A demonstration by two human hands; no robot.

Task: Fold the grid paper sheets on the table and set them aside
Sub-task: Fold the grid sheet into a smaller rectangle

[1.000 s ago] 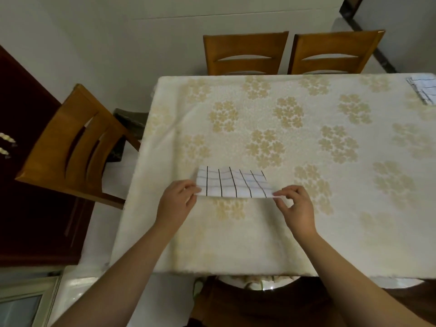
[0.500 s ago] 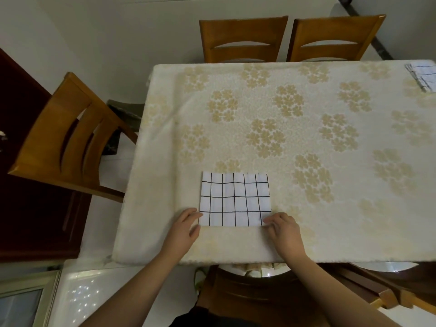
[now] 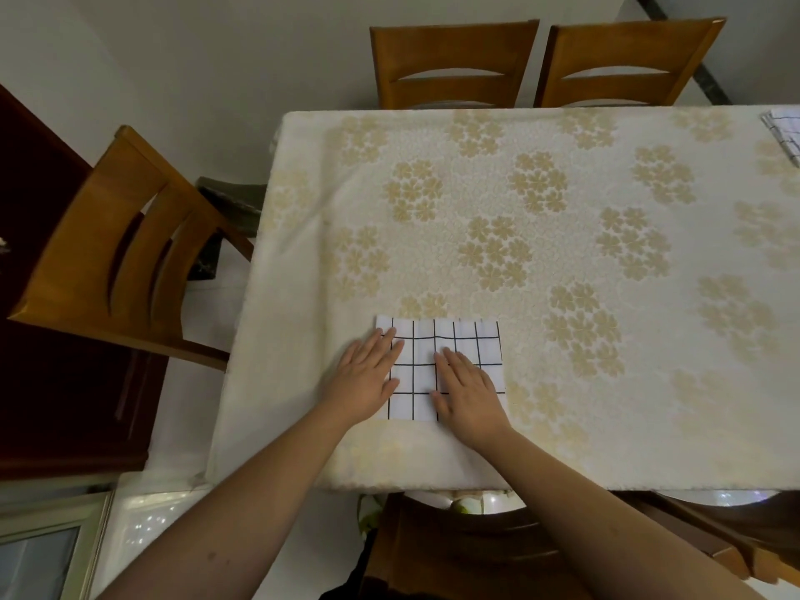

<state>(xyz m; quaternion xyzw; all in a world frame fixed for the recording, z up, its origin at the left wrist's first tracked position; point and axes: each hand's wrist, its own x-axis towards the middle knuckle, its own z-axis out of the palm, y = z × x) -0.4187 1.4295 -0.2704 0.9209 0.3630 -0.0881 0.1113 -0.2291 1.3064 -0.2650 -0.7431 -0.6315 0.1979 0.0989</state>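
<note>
left hand (image 3: 366,383) flat on grid sheet (image 3: 454,344) | right hand (image 3: 467,389) flat, pressing it

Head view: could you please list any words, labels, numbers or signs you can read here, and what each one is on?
None: no readable text in this view.
The grid paper under both hands shows only black lines.
The tablecloth has only a flower pattern.
The sheets at the far right edge show only lines.

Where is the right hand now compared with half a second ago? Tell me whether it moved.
Yes. The right hand moved from the sheet's near right corner forward and inward onto the grid paper sheet, now pressing flat on it.
</note>
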